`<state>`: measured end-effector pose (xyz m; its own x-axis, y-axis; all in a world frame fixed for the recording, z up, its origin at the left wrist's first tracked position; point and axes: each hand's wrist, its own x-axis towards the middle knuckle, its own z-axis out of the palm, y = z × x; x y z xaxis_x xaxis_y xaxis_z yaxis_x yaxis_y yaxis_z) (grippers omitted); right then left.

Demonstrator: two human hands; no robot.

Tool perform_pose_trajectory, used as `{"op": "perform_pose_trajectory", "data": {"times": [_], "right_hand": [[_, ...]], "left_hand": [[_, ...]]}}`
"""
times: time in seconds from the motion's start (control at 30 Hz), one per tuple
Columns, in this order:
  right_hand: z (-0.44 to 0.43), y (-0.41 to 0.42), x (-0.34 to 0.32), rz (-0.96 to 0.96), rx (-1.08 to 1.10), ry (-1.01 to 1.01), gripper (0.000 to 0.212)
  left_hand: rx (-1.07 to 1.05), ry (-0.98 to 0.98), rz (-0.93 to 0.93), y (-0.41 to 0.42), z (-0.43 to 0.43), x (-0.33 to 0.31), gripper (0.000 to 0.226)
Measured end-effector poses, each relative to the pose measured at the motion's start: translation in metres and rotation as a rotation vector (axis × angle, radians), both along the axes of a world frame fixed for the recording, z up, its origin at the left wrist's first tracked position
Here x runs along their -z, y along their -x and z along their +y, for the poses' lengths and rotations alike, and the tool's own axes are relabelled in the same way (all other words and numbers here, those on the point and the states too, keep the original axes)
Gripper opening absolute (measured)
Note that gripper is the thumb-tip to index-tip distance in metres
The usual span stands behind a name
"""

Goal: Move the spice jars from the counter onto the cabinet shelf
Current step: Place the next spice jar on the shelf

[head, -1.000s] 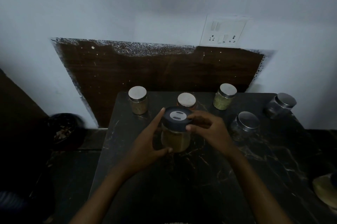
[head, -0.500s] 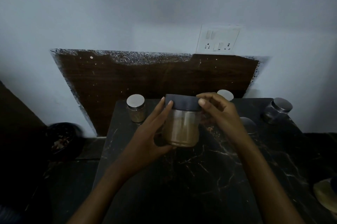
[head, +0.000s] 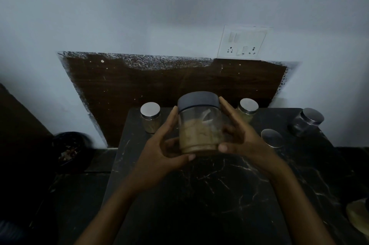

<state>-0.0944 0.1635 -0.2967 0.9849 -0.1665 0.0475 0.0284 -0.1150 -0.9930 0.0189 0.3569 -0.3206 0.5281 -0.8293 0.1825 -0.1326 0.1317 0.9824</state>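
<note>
A large clear jar [head: 199, 131] with a dark lid and tan powder is held above the black marble counter [head: 199, 184]. My left hand [head: 159, 151] grips its left side and base; my right hand [head: 237, 139] grips its right side. Behind it stand a small silver-lidded jar [head: 150, 118] at the left and another [head: 248, 110] at the right. Two darker silver-lidded jars sit further right, one [head: 272, 138] near my right wrist and one [head: 306, 122] by the counter's right edge. No cabinet shelf is in view.
A dark wooden panel [head: 169, 85] backs the counter, with a white switch and socket plate [head: 242, 43] on the wall above. A dark bowl [head: 69, 150] sits on the lower surface at the left. A pale object [head: 359, 216] lies at the right edge.
Both hands have lifted the dark-lidded jar off the counter and raised it; it now hides the jar that stood behind it. The view has tilted up slightly.
</note>
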Motion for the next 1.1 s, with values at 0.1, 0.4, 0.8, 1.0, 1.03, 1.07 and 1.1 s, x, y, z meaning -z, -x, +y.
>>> {"op": "perform_pose_trajectory", "data": {"times": [0.1, 0.4, 0.8, 1.0, 1.03, 1.07, 1.1], "right_hand": [[0.001, 0.001, -0.002, -0.006, -0.031, -0.022, 0.108], [0.015, -0.003, 0.003, -0.062, 0.077, 0.401, 0.111], [0.009, 0.007, 0.006, -0.056, 0.005, 0.354, 0.118], [0.013, 0.004, 0.005, -0.072, 0.074, 0.462, 0.117], [0.014, 0.004, 0.005, -0.079, 0.078, 0.466, 0.117], [0.014, 0.004, 0.004, -0.087, 0.081, 0.471, 0.117], [0.015, 0.004, 0.004, -0.093, 0.085, 0.473, 0.117]], "left_hand": [[0.043, 0.048, 0.097, 0.001, 0.002, 0.002, 0.097], [0.007, -0.067, 0.328, 0.014, -0.014, 0.000, 0.117], [-0.009, 0.024, 0.711, 0.019, -0.018, 0.012, 0.093], [-0.059, -0.102, 0.506, 0.018, -0.020, 0.014, 0.103], [-0.062, -0.113, 0.476, 0.019, -0.020, 0.013, 0.109], [-0.065, -0.112, 0.461, 0.019, -0.020, 0.013, 0.112], [-0.066, -0.092, 0.468, 0.019, -0.020, 0.013, 0.111]]}}
